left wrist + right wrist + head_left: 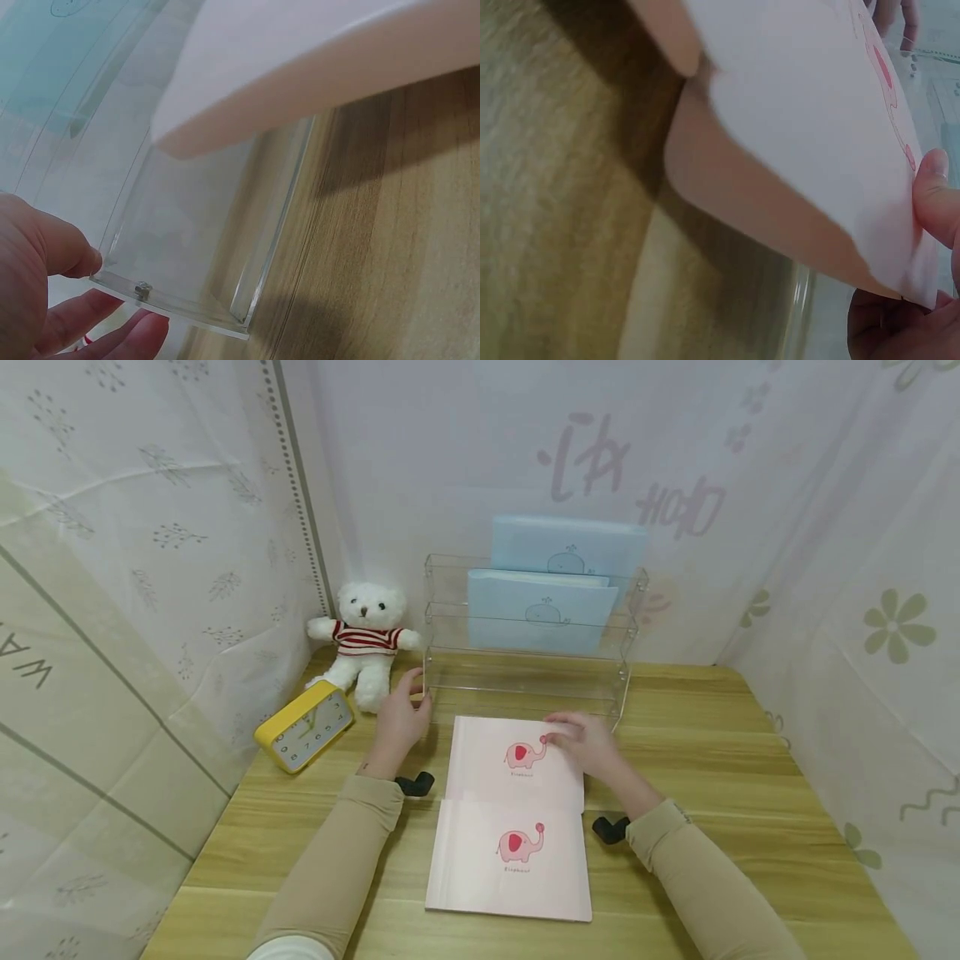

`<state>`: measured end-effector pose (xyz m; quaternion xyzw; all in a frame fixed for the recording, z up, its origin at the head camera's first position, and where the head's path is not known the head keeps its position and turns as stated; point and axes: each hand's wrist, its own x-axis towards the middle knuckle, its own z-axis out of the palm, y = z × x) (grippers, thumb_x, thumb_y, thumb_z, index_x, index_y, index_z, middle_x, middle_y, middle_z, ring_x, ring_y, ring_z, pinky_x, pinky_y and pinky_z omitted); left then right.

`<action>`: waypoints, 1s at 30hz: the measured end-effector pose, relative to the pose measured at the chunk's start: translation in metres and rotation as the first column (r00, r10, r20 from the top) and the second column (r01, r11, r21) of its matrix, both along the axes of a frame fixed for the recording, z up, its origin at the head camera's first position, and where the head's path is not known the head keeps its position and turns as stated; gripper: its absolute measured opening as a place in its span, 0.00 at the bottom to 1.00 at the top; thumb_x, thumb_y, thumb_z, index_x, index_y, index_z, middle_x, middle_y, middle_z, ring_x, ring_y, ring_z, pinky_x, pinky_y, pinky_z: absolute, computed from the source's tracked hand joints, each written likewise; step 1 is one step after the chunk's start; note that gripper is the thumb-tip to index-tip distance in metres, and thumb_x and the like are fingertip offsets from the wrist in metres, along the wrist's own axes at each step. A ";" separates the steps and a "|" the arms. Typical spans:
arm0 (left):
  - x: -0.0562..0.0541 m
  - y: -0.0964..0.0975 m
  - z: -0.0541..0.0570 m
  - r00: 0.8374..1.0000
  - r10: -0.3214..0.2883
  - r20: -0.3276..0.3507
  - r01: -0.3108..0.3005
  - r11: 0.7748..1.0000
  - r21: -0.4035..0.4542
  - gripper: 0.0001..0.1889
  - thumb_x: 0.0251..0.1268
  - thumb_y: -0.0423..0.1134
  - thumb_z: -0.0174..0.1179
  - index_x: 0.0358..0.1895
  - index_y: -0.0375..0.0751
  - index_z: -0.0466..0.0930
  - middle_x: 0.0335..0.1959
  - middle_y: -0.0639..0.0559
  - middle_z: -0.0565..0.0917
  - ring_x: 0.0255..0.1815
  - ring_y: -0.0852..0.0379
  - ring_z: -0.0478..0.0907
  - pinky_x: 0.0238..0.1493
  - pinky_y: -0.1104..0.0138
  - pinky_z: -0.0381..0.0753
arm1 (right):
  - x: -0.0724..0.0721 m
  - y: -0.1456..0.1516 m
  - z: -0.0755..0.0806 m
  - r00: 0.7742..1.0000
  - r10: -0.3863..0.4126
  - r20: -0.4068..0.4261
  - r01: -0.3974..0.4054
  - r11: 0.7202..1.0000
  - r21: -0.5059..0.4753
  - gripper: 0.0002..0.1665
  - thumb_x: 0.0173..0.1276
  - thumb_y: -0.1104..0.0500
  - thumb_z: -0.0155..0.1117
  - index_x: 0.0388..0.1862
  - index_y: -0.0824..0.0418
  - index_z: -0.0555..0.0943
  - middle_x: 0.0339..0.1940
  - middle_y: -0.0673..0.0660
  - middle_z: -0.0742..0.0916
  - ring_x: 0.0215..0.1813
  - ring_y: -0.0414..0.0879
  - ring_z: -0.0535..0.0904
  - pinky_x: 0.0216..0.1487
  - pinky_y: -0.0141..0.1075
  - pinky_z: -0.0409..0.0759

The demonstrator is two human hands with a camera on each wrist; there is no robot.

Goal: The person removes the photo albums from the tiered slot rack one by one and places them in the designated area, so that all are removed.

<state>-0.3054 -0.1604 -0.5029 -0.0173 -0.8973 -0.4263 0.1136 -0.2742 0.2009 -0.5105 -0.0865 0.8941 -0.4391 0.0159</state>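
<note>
In front of the clear rack [517, 678], the nearer pink booklet [472, 881] is found lying face-up; closer to the rack, the farther pink booklet [480, 768] is pinched near its top right corner by the right hand [588, 745] — thumb on the cover, fingers beneath — and is judged light, smooth and fairly stiff, best taken by an edge. The rack's left end is gripped by the left hand [401, 722], arm extended; two blue booklets [502, 610] are held within.

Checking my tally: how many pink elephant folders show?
2: the far folder in the right hand, and the near folder below it in the head view. Others could be hidden underneath.
</note>
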 end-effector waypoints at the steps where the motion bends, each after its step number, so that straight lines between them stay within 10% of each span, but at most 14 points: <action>1: 0.000 0.000 0.000 1.000 0.001 0.002 -0.001 1.000 0.001 0.29 0.84 0.38 0.60 0.82 0.48 0.69 0.67 0.36 0.87 0.55 0.38 0.93 0.48 0.45 0.93 | 0.000 0.000 -0.001 1.000 0.000 -0.001 0.000 1.000 0.009 0.19 0.74 0.49 0.79 0.61 0.45 0.92 0.72 0.61 0.88 0.78 0.65 0.80 0.77 0.64 0.76; 24: 0.002 0.001 0.003 1.000 0.007 0.007 -0.007 1.000 0.007 0.29 0.84 0.39 0.60 0.82 0.49 0.69 0.68 0.37 0.87 0.55 0.38 0.93 0.47 0.45 0.93 | -0.004 -0.007 -0.014 1.000 -0.005 0.007 0.003 0.976 0.219 0.23 0.75 0.42 0.77 0.66 0.43 0.90 0.72 0.59 0.89 0.77 0.66 0.81 0.71 0.63 0.81; 30: 0.002 0.001 0.002 1.000 0.004 0.011 -0.004 1.000 0.002 0.29 0.84 0.38 0.60 0.83 0.47 0.68 0.68 0.35 0.87 0.55 0.38 0.93 0.46 0.47 0.93 | -0.005 -0.009 -0.015 1.000 0.009 0.025 -0.015 0.966 0.258 0.25 0.76 0.39 0.75 0.68 0.43 0.89 0.71 0.61 0.89 0.49 0.55 0.89 0.48 0.44 0.79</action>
